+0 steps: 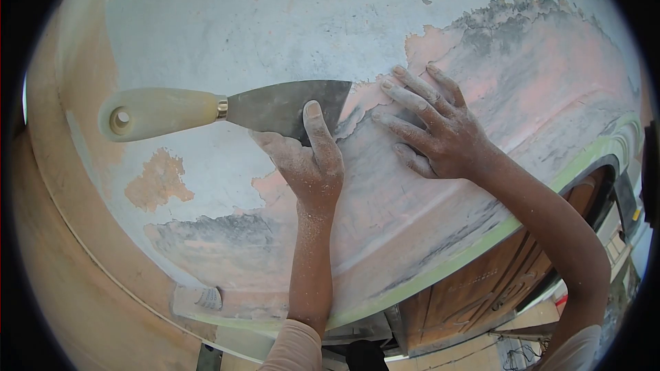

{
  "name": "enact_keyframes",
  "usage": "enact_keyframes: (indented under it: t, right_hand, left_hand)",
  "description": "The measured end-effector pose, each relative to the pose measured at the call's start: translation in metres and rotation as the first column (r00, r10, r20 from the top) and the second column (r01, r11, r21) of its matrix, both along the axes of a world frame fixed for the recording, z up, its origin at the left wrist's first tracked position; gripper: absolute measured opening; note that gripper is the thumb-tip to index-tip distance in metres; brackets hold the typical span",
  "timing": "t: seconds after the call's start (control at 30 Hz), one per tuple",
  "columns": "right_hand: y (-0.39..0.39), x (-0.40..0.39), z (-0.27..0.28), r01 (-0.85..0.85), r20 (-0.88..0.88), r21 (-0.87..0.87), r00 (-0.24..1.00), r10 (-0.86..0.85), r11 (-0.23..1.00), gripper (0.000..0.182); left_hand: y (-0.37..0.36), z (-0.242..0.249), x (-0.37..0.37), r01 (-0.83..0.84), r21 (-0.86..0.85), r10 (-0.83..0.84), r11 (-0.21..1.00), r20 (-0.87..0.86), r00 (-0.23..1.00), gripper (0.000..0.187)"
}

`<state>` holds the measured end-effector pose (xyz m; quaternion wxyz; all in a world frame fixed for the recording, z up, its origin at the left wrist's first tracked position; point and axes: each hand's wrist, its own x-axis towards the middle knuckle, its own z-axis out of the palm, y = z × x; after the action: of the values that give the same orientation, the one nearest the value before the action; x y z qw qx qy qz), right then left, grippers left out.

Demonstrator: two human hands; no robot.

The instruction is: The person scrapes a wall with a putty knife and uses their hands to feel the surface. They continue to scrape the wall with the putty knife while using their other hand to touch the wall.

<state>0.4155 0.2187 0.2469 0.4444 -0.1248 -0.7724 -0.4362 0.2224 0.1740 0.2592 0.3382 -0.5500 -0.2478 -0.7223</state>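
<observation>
My left hand pinches the blade of a putty knife, its thumb on the near face and the other fingers mostly hidden behind. The knife's pale handle, with a hanging hole, points left, and the blade's straight edge faces right. Beyond that edge, my right hand lies with fingers spread on a curved panel. Its fingertips are at the ragged border between pale blue-grey coating and a pinkish patch. Whitish dust covers both hands.
A peeled tan spot and a dark, rough patch mark the panel's lower left. Light green edging borders the curved lower rim. Below it are brown wooden panels. A tan curved surface runs along the left.
</observation>
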Motion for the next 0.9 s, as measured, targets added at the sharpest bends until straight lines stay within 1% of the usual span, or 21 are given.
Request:
enact_keyframes:
  t: [0.07,0.1,0.17,0.27,0.33,0.43,0.5,0.57,0.6,0.67,0.73,0.83,0.9]
  right_hand:
    - [-0.001,-0.001,0.000,0.001,0.004,0.000,1.000,-0.001,1.000,0.042]
    - [-0.001,0.000,0.001,0.004,0.008,0.001,1.000,-0.004,1.000,0.042]
    - [0.000,0.001,0.001,0.007,0.004,0.005,1.000,-0.007,1.000,0.042]
    - [0.000,-0.001,-0.001,-0.003,-0.005,0.014,1.000,0.003,1.000,0.039]
    - [0.000,0.001,0.001,-0.002,-0.002,0.026,1.000,0.002,1.000,0.038]
    - [-0.001,-0.001,0.000,-0.005,-0.008,0.021,1.000,0.006,1.000,0.037]
    - [-0.002,-0.001,0.001,-0.010,-0.007,0.017,1.000,0.010,1.000,0.037]
    - [-0.002,0.000,0.001,-0.007,0.000,0.012,1.000,0.007,1.000,0.037]
    - [-0.002,0.000,0.001,-0.007,0.001,0.010,1.000,0.007,1.000,0.037]
    - [-0.001,-0.001,0.001,-0.006,-0.005,0.012,1.000,0.006,1.000,0.038]
    - [-0.001,-0.001,0.001,-0.005,0.000,0.012,1.000,0.005,1.000,0.038]
    - [-0.002,0.000,0.002,-0.006,0.002,0.009,1.000,0.006,1.000,0.038]
    - [-0.002,-0.001,0.001,-0.013,-0.003,0.006,1.000,0.013,1.000,0.038]
  left_hand:
    - [-0.003,0.000,0.005,0.159,-0.011,-0.155,0.987,0.155,0.976,0.057]
    - [-0.005,0.001,0.008,0.240,-0.005,-0.232,0.971,0.235,0.944,0.057]
    - [-0.008,0.000,0.008,0.172,-0.057,-0.164,0.984,0.113,0.980,0.056]
    - [-0.007,-0.001,0.004,0.133,-0.037,-0.129,0.990,0.102,0.986,0.056]
    - [-0.007,0.002,0.011,0.294,0.052,-0.297,0.954,0.268,0.916,0.056]
    - [-0.004,-0.002,0.005,0.147,-0.038,-0.145,0.988,0.057,0.988,0.056]
    - [-0.005,-0.003,0.001,0.151,-0.046,-0.142,0.988,0.153,0.978,0.058]
    - [-0.006,-0.003,0.003,0.154,-0.058,-0.144,0.986,0.153,0.978,0.060]
    - [-0.008,-0.003,0.004,0.149,-0.068,-0.142,0.986,0.103,0.984,0.061]
    - [-0.007,-0.003,0.004,0.133,-0.057,-0.128,0.989,0.082,0.988,0.062]
    - [-0.002,-0.005,0.006,0.120,-0.018,-0.116,0.993,0.150,0.982,0.063]
    - [-0.008,-0.002,0.007,0.292,-0.043,-0.279,0.955,0.200,0.939,0.064]
    - [-0.006,-0.006,-0.001,0.155,-0.114,-0.143,0.981,0.106,0.984,0.064]
